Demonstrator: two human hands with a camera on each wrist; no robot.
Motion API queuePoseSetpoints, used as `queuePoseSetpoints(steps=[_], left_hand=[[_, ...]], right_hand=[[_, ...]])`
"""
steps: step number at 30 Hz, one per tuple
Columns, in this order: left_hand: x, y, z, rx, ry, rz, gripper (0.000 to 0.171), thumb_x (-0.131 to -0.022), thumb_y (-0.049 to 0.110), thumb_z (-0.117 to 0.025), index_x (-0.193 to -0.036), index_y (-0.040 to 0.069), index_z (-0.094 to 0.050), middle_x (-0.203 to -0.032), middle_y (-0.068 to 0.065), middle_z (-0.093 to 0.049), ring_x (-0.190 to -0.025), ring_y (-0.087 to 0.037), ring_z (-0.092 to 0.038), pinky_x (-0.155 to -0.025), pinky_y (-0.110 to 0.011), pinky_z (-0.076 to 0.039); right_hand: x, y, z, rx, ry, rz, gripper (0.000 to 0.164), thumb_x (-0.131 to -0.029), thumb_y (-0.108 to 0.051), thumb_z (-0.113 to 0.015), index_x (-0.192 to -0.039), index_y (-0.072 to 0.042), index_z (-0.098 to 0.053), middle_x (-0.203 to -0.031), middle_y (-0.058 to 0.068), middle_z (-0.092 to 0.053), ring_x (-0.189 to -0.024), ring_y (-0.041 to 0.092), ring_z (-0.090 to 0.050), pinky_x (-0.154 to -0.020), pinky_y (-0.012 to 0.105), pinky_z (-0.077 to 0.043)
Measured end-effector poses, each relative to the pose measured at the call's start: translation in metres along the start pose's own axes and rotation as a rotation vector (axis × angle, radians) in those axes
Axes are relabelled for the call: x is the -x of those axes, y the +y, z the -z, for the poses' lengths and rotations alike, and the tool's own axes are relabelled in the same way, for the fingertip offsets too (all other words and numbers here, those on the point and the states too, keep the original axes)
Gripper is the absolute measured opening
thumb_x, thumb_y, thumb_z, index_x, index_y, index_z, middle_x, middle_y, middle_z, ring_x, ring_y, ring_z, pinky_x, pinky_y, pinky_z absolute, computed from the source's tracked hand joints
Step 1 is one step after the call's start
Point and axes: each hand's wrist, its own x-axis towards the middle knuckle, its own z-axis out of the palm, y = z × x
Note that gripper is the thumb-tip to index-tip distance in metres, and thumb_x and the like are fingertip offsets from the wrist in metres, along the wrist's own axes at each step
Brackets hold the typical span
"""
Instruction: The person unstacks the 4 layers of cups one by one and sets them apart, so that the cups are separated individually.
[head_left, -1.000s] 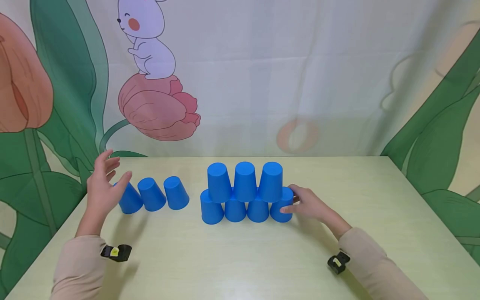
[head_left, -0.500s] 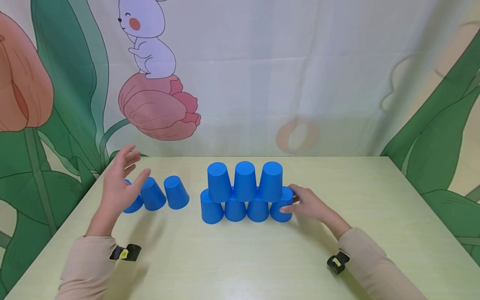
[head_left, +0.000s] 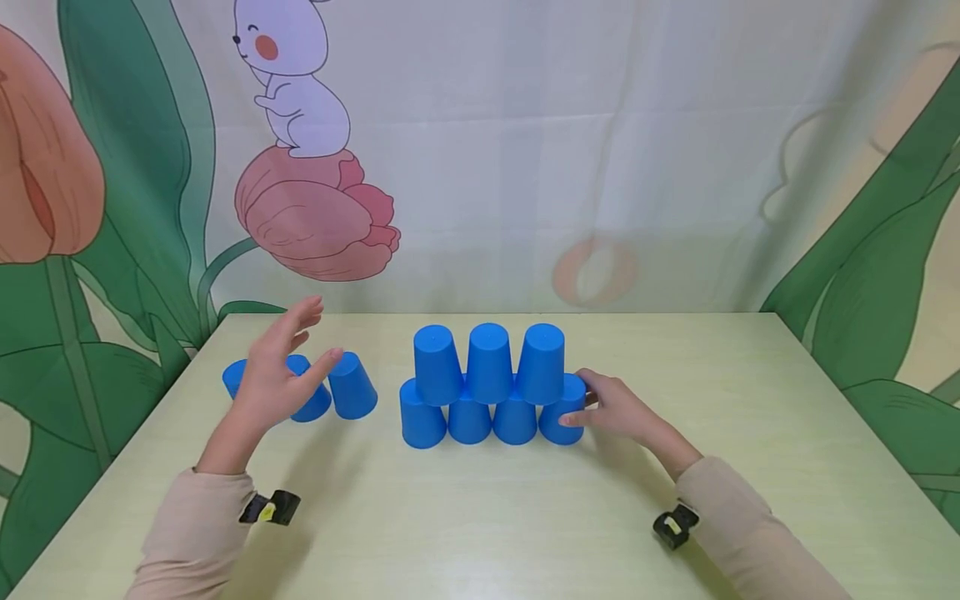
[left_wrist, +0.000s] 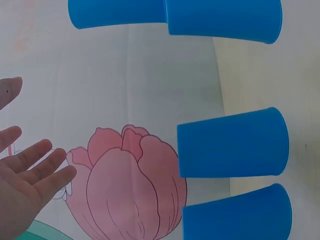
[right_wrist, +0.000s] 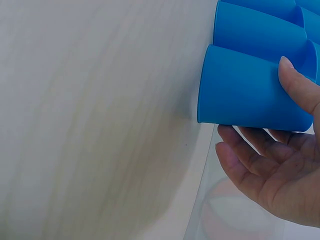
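Upside-down blue cups form two levels mid-table: a bottom row of several, with three on top, among them the middle top cup (head_left: 490, 364). My right hand (head_left: 618, 407) holds the rightmost bottom cup (right_wrist: 252, 90), thumb on one side and fingers along another. At the left, my left hand (head_left: 277, 375) hovers with fingers spread, holding nothing. Behind it in the head view are three separate upside-down cups: the left one (head_left: 233, 377) and middle one (head_left: 313, 406) partly hidden, the right one (head_left: 352, 386) mostly visible.
The pale wooden table (head_left: 480, 517) reaches back to a printed curtain (head_left: 480, 167) with flowers and a rabbit. Each forearm wears a small black camera, the left camera (head_left: 272, 507) and the right camera (head_left: 675, 526).
My left hand has moved right, from over the leftmost loose cup to in front of the middle one. My right hand stays on its cup, and the stacked cups have not moved.
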Motion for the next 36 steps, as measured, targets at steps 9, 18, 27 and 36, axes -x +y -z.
queuePoseSetpoints(steps=[9,18,27,36], left_hand=[[-0.002,0.005,-0.018,-0.004,-0.088,-0.019,0.068,-0.081,0.01,-0.068,-0.139,0.004,-0.032,-0.136,-0.018,-0.04,-0.12,-0.035,-0.041,-0.092,-0.054,-0.04],[-0.003,0.011,-0.036,0.016,-0.174,-0.017,0.071,-0.081,0.017,-0.069,-0.14,0.007,-0.031,-0.139,-0.014,-0.039,-0.122,-0.03,-0.041,-0.094,-0.05,-0.04],[-0.011,0.016,-0.054,0.061,-0.283,-0.009,0.077,-0.082,0.026,-0.067,-0.143,0.011,-0.024,-0.141,-0.012,-0.037,-0.125,-0.029,-0.038,-0.097,-0.048,-0.038],[-0.015,0.017,-0.074,0.103,-0.333,0.012,0.078,-0.083,0.025,-0.067,-0.144,0.011,-0.021,-0.135,-0.017,-0.043,-0.122,-0.032,-0.043,-0.096,-0.048,-0.038]], right_hand=[[0.001,-0.001,0.0,-0.006,-0.002,0.015,0.06,-0.077,-0.028,-0.073,-0.12,0.003,-0.046,-0.113,0.018,-0.057,-0.098,0.033,-0.056,-0.079,0.045,-0.05],[0.001,-0.002,-0.001,0.002,-0.001,0.004,0.058,-0.078,-0.027,-0.072,-0.12,0.003,-0.046,-0.113,0.018,-0.057,-0.099,0.033,-0.056,-0.079,0.045,-0.05],[0.001,-0.002,0.001,-0.013,-0.005,0.01,0.058,-0.078,-0.027,-0.072,-0.12,0.003,-0.045,-0.113,0.019,-0.057,-0.099,0.034,-0.055,-0.079,0.046,-0.05],[0.0,-0.001,0.0,-0.012,-0.008,0.01,0.06,-0.078,-0.028,-0.072,-0.121,0.004,-0.045,-0.113,0.019,-0.056,-0.1,0.035,-0.055,-0.08,0.046,-0.05]])
